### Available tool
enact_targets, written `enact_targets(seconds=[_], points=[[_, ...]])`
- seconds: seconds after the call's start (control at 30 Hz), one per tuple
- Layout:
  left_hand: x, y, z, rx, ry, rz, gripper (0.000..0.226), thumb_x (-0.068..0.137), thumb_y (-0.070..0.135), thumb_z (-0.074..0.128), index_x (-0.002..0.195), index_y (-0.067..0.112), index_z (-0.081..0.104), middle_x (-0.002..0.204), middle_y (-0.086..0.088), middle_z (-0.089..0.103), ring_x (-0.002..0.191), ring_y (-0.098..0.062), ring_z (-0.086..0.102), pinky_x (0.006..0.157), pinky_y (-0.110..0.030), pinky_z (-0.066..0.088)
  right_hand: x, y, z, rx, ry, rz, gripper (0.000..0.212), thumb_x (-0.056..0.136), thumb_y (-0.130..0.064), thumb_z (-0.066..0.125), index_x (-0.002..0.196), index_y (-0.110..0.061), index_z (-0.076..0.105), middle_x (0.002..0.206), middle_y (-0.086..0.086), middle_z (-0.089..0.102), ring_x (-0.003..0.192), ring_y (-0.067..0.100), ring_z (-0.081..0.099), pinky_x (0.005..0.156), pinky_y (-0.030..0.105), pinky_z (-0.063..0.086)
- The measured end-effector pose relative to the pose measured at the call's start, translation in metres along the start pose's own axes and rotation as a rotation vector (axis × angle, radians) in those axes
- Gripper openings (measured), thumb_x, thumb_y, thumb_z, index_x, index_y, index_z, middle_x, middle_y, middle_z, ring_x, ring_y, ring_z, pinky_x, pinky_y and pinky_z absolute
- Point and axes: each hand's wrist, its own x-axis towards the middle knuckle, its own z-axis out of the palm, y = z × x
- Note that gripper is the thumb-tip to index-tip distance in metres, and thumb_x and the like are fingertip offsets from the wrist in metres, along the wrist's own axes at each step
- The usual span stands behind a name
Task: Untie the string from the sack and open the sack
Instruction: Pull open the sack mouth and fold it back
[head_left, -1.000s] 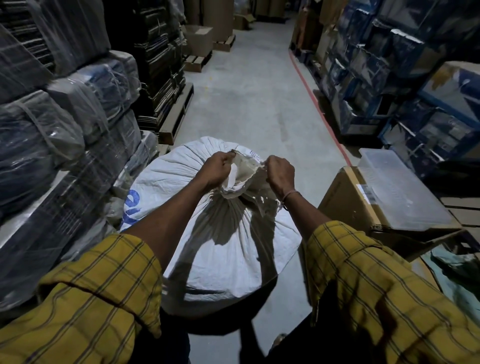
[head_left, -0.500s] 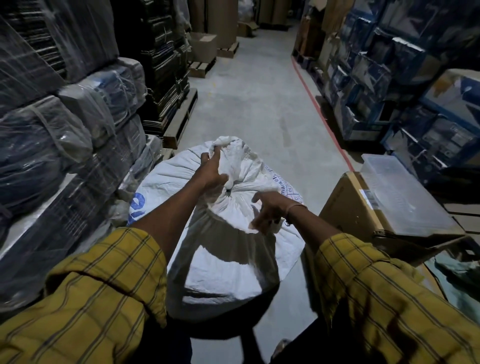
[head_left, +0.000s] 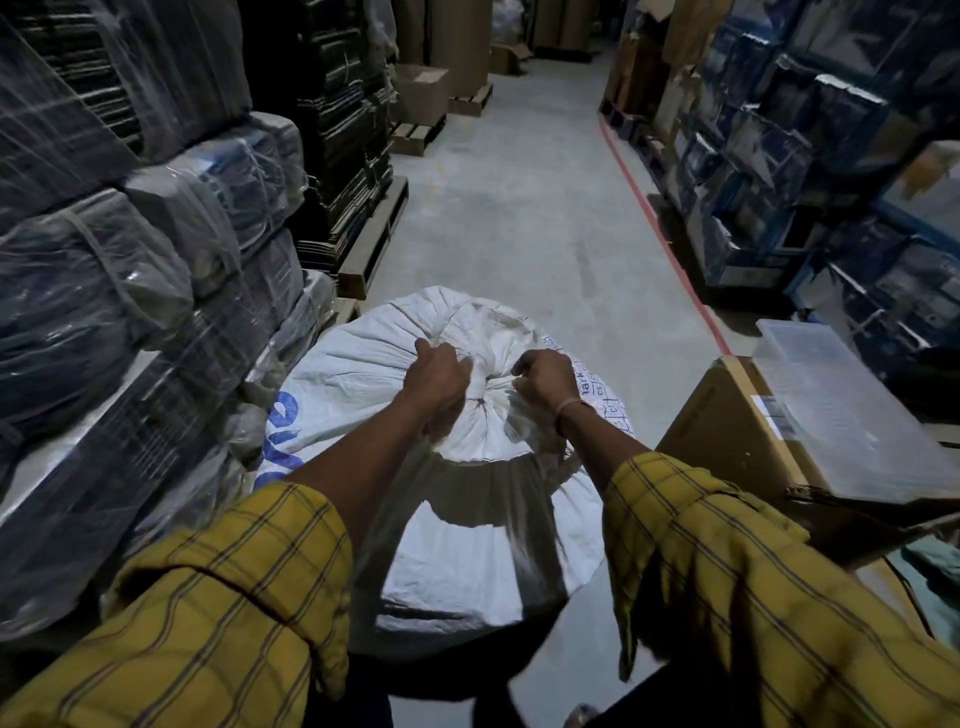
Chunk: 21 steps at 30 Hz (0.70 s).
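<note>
A big white woven sack (head_left: 467, 545) with blue print stands on the floor in front of me. Its mouth is gathered into a bunched neck (head_left: 485, 338) that flops away from me. A thin string (head_left: 488, 387) cinches the neck between my hands. My left hand (head_left: 434, 382) is closed on the cloth at the left of the tie. My right hand (head_left: 543, 376) is curled at the right of the tie, fingers pinched at the string or the fabric there; which one is unclear.
Plastic-wrapped bundles (head_left: 130, 291) are stacked close on the left, with pallets (head_left: 371, 244) beyond. A cardboard box (head_left: 727, 441) with a clear plastic lid (head_left: 841, 410) sits on the right. Blue crates (head_left: 810, 171) line the right side behind a red floor line (head_left: 660, 234).
Both hands let go of the sack's top, which flopped away. They came down and closed in on the tied neck, right hand returning from the sack's side.
</note>
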Motion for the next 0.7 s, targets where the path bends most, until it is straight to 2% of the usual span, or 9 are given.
enact_targets(seconds=[0.07,0.13,0.17,0.23,0.3,0.47,0.57,0.63,0.7], points=[[0.004,0.004,0.006,-0.081,-0.103,-0.026,0.100,0.092,0.071,0.055,0.161,0.006,0.023,0.164,-0.027,0.020,0.147,-0.048,0.038,0.116,-0.053,0.038,0.006,-0.002,0.012,0.075,0.013,0.064,0.026,0.082,-0.007,0.069,0.106,-0.012,0.078,0.114,0.010,0.075,0.113,0.027,0.065,0.096,0.029,0.049],[0.007,0.004,0.015,-0.084,-0.106,0.029,0.121,0.083,0.069,0.071,0.164,0.008,0.005,0.168,-0.027,0.012,0.152,-0.046,0.033,0.116,-0.051,0.038,0.011,-0.003,0.024,0.125,0.031,0.109,0.027,0.083,-0.011,0.069,0.109,-0.013,0.077,0.117,0.011,0.073,0.115,0.028,0.065,0.098,0.030,0.050],[0.009,0.001,0.019,-0.075,-0.061,0.077,0.113,0.085,0.057,0.077,0.162,0.010,0.008,0.164,-0.028,0.019,0.146,-0.046,0.041,0.111,-0.049,0.043,0.013,-0.002,0.030,0.127,0.029,0.121,0.028,0.083,-0.011,0.067,0.110,-0.012,0.076,0.118,0.012,0.072,0.115,0.029,0.064,0.098,0.031,0.049],[0.012,-0.006,0.022,-0.088,0.088,0.165,0.077,0.092,0.028,0.073,0.150,0.017,0.024,0.147,-0.022,0.038,0.119,-0.044,0.062,0.094,-0.046,0.053,0.016,0.001,0.040,0.091,0.046,0.134,0.029,0.083,-0.011,0.063,0.110,-0.013,0.074,0.122,0.015,0.067,0.114,0.032,0.063,0.096,0.031,0.048],[0.016,-0.016,0.016,-0.189,0.193,0.187,0.050,0.095,0.011,0.061,0.135,0.023,0.032,0.131,-0.016,0.048,0.100,-0.037,0.065,0.081,-0.045,0.054,0.020,0.004,0.046,0.048,0.062,0.137,0.030,0.082,-0.020,0.066,0.110,-0.013,0.070,0.124,0.017,0.060,0.112,0.035,0.061,0.095,0.034,0.049],[0.026,-0.040,-0.002,-0.171,0.297,0.217,0.029,0.089,-0.001,0.044,0.099,0.025,0.052,0.106,-0.004,0.050,0.081,-0.028,0.062,0.067,-0.035,0.049,0.024,0.002,0.056,-0.043,0.114,0.044,0.056,0.073,-0.050,0.077,0.110,-0.013,0.059,0.114,0.014,0.060,0.104,0.037,0.061,0.086,0.040,0.051],[0.033,-0.047,-0.002,-0.092,0.321,0.174,0.023,0.090,0.004,0.049,0.097,0.019,0.065,0.108,0.001,0.048,0.089,-0.029,0.061,0.064,-0.031,0.041,0.020,-0.005,0.062,-0.113,0.154,-0.037,0.067,0.066,-0.060,0.078,0.109,-0.015,0.054,0.108,0.012,0.059,0.093,0.036,0.062,0.077,0.040,0.051],[0.034,-0.044,0.000,0.054,0.343,0.142,0.025,0.096,0.008,0.050,0.111,0.017,0.069,0.121,-0.006,0.052,0.110,-0.036,0.056,0.082,-0.036,0.044,0.019,-0.008,0.063,-0.166,0.150,-0.057,0.075,0.062,-0.061,0.082,0.113,-0.014,0.053,0.115,0.012,0.053,0.094,0.038,0.062,0.076,0.040,0.050],[0.034,-0.038,0.001,0.160,0.315,0.048,0.033,0.099,0.028,0.051,0.127,0.020,0.066,0.135,-0.012,0.053,0.127,-0.038,0.045,0.102,-0.046,0.036,0.021,-0.011,0.064,-0.217,0.118,-0.056,0.086,0.056,-0.062,0.085,0.118,-0.012,0.052,0.124,0.012,0.047,0.101,0.039,0.058,0.082,0.041,0.048]])
